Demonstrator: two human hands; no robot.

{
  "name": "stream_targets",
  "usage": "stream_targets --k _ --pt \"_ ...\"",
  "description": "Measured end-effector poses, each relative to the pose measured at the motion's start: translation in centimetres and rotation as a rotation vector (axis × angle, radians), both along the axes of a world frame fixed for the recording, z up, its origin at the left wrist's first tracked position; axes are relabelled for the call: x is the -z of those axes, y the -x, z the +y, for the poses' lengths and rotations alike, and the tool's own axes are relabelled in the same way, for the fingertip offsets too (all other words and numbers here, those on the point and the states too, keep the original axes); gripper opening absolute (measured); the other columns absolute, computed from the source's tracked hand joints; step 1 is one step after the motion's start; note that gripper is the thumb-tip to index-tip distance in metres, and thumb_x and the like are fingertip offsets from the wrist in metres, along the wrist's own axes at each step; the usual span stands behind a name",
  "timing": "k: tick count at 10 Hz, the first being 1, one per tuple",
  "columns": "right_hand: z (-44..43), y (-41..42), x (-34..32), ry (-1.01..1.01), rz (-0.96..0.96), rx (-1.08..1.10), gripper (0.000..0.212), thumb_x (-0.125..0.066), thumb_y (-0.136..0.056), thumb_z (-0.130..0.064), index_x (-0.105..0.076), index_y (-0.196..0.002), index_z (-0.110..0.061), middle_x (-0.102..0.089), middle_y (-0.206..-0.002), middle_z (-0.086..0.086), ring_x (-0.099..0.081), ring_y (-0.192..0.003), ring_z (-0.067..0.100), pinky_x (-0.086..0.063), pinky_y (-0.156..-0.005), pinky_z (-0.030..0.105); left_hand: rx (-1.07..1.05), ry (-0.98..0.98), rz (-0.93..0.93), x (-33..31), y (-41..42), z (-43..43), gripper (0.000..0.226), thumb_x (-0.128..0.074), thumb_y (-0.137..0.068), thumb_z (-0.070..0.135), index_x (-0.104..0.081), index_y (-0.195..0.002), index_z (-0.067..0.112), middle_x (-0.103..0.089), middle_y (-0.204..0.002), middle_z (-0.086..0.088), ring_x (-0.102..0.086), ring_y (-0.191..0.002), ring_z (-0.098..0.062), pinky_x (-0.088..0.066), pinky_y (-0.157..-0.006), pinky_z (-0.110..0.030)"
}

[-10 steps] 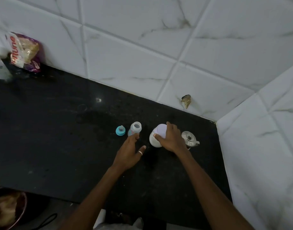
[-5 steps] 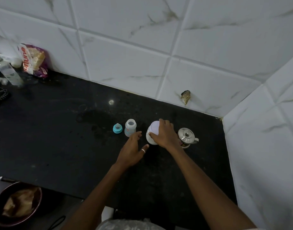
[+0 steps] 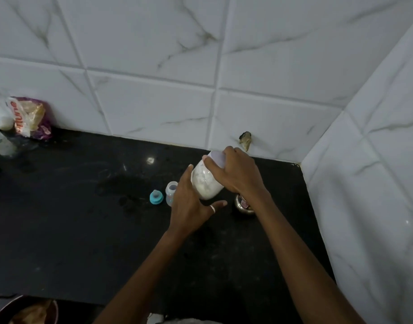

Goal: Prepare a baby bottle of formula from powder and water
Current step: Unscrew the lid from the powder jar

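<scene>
Two hands on one jar right now, rest of the stuff just sitting on the black counter [image 3: 60, 218]. Starting at the far left by the tiled wall [image 3: 154, 108] there's a crumpled snack packet [image 3: 29, 118] leaning against the tiles. Moving toward the middle, the teal bottle nipple cap [image 3: 156, 197] stands on the counter, and just beside it on the right is the open baby bottle [image 3: 170, 192], upright, partly hidden behind my fingers. My left hand [image 3: 191, 206] is cupped against the lower side of the powder jar [image 3: 205, 183], thumb sticking out underneath, with a pale ring on it. The jar's clear with white formula powder inside, tilted and lifted off the counter. My right hand [image 3: 238, 174] is wrapped around the jar's pale lid [image 3: 216, 158] at the top, fingers closed on it. Below my right wrist there's a small steel pot [image 3: 244, 206], mostly covered by my arm. The lid looks on, can't tell how tight.
</scene>
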State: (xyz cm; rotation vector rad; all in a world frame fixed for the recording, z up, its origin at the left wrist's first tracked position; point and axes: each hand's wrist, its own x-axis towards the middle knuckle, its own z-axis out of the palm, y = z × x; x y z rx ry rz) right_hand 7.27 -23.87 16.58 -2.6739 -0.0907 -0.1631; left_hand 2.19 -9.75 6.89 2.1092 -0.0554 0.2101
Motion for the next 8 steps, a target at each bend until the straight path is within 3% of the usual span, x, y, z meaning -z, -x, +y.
stream_targets --k 1,2,3,4,6,7,8 --pt "0.4 0.2 -1.4 0.033 -0.045 0.036 0.065 -0.045 -0.088 -0.078 -0.058 -0.095 -0.014 -0.060 -0.090 -0.001 -0.055 -0.079 0.022 -0.041 -0.069 0.035 0.019 0.096 -0.004 -1.8 -0.7 -0.6 0.119 -0.096 -0.060 0.055 -0.021 -0.151 0.043 -0.043 -0.150 0.024 -0.044 -0.139 0.001 -0.040 -0.112 -0.020" --pt "0.8 0.3 -2.2 0.091 -0.102 0.045 0.063 -0.048 -0.087 -0.078 -0.053 -0.086 -0.015 -0.055 -0.083 -0.003 -0.048 -0.073 0.021 -0.036 -0.067 0.034 0.041 0.137 -0.057 -2.3 -1.5 -0.9 0.092 -0.096 -0.066 0.035 -0.036 -0.133 0.054 -0.054 -0.127 0.033 -0.054 -0.122 0.013 -0.045 -0.098 -0.009" --pt "0.7 0.0 -2.5 0.130 -0.155 0.034 0.062 -0.051 -0.086 -0.076 -0.051 -0.078 -0.015 -0.054 -0.076 -0.004 -0.047 -0.068 0.020 -0.033 -0.063 0.033 0.012 0.121 -0.075 -2.0 -1.8 -0.8 0.098 -0.093 -0.068 0.043 -0.039 -0.149 0.032 -0.057 -0.144 0.010 -0.056 -0.130 -0.007 -0.048 -0.108 -0.028" --pt "0.4 -0.3 -2.7 0.149 -0.199 0.011 0.065 -0.049 -0.085 -0.076 -0.051 -0.072 -0.013 -0.054 -0.068 -0.004 -0.046 -0.062 0.017 -0.032 -0.058 0.032 -0.002 0.099 -0.076 -1.9 -1.8 -0.6 0.100 -0.093 -0.067 0.045 -0.040 -0.150 0.028 -0.057 -0.144 0.007 -0.057 -0.130 -0.011 -0.049 -0.107 -0.031" --pt "0.3 -1.1 -2.9 0.114 -0.265 -0.083 0.074 -0.035 -0.080 -0.080 -0.059 -0.073 -0.011 -0.059 -0.064 -0.001 -0.052 -0.060 0.016 -0.044 -0.056 0.033 -0.030 0.098 -0.106 -2.2 -1.9 0.1 0.098 -0.093 -0.066 0.043 -0.042 -0.148 0.029 -0.058 -0.142 0.007 -0.057 -0.129 -0.011 -0.049 -0.107 -0.032" --pt "0.1 -1.5 -2.7 0.077 -0.303 -0.138 0.070 -0.040 -0.081 -0.076 -0.057 -0.069 -0.010 -0.057 -0.061 0.000 -0.048 -0.056 0.016 -0.042 -0.055 0.034 -0.082 0.091 -0.153 -1.9 -2.3 0.0 0.095 -0.095 -0.065 0.040 -0.046 -0.146 0.027 -0.059 -0.141 0.005 -0.057 -0.129 -0.013 -0.048 -0.107 -0.030" --pt "-0.4 -2.1 -2.3 0.039 -0.332 -0.188 0.064 -0.047 -0.082 -0.072 -0.059 -0.069 -0.010 -0.057 -0.060 0.000 -0.049 -0.056 0.018 -0.046 -0.056 0.037 -0.112 0.135 -0.125 -2.6 -1.2 0.2 0.098 -0.096 -0.056 0.053 -0.047 -0.140 0.036 -0.061 -0.139 0.003 -0.057 -0.128 -0.014 -0.047 -0.106 -0.026"
